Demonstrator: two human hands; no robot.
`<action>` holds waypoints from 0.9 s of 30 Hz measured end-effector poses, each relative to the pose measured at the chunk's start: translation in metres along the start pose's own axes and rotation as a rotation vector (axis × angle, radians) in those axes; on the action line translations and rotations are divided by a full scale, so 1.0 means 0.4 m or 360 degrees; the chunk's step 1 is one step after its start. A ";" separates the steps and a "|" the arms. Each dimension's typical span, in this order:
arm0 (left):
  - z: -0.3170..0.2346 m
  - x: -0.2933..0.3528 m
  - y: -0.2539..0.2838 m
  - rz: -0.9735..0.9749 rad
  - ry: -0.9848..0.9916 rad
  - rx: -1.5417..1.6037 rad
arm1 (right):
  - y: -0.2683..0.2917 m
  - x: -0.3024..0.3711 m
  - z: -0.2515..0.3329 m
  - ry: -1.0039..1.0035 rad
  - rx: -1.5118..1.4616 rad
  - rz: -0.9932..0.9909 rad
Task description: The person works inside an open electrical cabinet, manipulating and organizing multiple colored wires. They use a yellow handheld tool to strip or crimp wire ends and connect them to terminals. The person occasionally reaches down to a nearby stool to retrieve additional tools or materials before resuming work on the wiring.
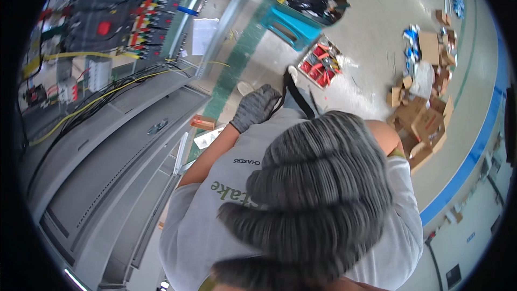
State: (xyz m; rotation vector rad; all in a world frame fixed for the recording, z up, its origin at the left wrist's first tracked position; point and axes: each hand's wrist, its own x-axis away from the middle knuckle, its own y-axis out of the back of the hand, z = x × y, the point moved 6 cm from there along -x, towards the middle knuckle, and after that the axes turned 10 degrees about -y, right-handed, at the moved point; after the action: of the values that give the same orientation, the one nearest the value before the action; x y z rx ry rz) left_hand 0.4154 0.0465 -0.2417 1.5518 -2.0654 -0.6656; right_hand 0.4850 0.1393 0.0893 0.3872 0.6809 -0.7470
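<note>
My left hand [256,109], in a grey knitted glove, is at waist height with its fingers curled. It closes at the edge of a black strap [295,92] that hangs in front of my legs. Very near the camera is my right hand [326,194], raised in the same kind of glove. Its fingers point left with gaps between them, and nothing shows in it. The raised glove covers much of my grey shirt [215,226]. My right wrist is hidden.
On the left stands an open grey metal cabinet [134,156] with wiring and a yellow cable [91,106]. Ahead are a teal stool [291,26], a black tub [336,5] and a tray of red-handled tools [322,64]. Cardboard boxes [423,121] lie on the right.
</note>
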 end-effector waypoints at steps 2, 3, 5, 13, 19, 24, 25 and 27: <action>-0.039 -0.074 -0.032 -0.0044 -0.0048 0.0184 | 0.064 0.033 -0.012 -0.0030 0.0047 -0.0150; -0.039 -0.091 -0.054 0.0006 -0.0056 0.0157 | 0.085 0.047 -0.023 -0.0106 0.0008 -0.0132; -0.022 -0.129 -0.080 0.0101 0.0000 0.0150 | 0.135 0.060 -0.068 -0.0249 -0.0062 -0.0082; 0.106 -0.066 -0.289 0.0642 0.0363 -0.0035 | 0.116 0.344 -0.435 -0.0955 0.0279 0.0646; 0.144 -0.190 -0.295 0.0975 0.0299 -0.0144 | 0.178 0.769 -0.640 -0.2045 0.0589 0.0740; 0.230 -0.318 -0.266 0.0574 0.0139 0.0115 | 0.238 0.905 -0.687 -0.2242 0.0767 0.0270; 0.247 -0.346 -0.253 0.0508 0.0087 0.0091 | 0.249 0.924 -0.709 -0.2252 0.0800 0.0176; 0.281 -0.398 -0.233 0.0443 0.0072 0.0014 | 0.295 0.960 -0.776 -0.2305 0.0878 -0.0152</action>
State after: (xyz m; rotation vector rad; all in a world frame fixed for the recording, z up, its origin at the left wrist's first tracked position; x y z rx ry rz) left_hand 0.4536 0.1886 -0.3998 1.2384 -2.1962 -0.5131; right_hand 0.6455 0.2008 -0.3882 0.2145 -0.8909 -1.0697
